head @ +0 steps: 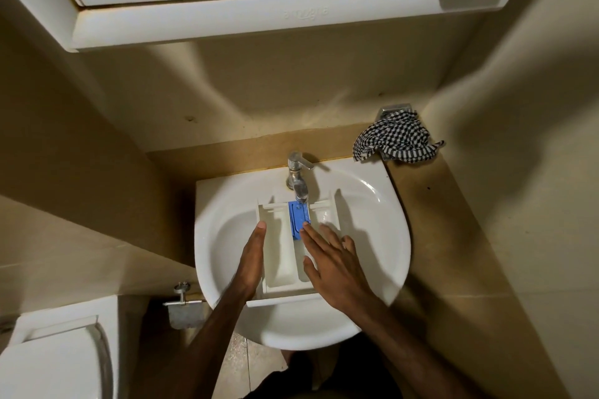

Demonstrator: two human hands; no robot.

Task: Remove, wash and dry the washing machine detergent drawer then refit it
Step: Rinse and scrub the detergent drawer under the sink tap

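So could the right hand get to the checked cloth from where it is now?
Probably yes. The right hand lies flat on the drawer holding nothing, and the checked cloth hangs at the back right of the sink with nothing visible between them.

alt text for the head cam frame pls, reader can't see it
A white detergent drawer with a blue insert lies in a sink under the tap. The left hand lies flat against its left side; the right hand rests open on top.
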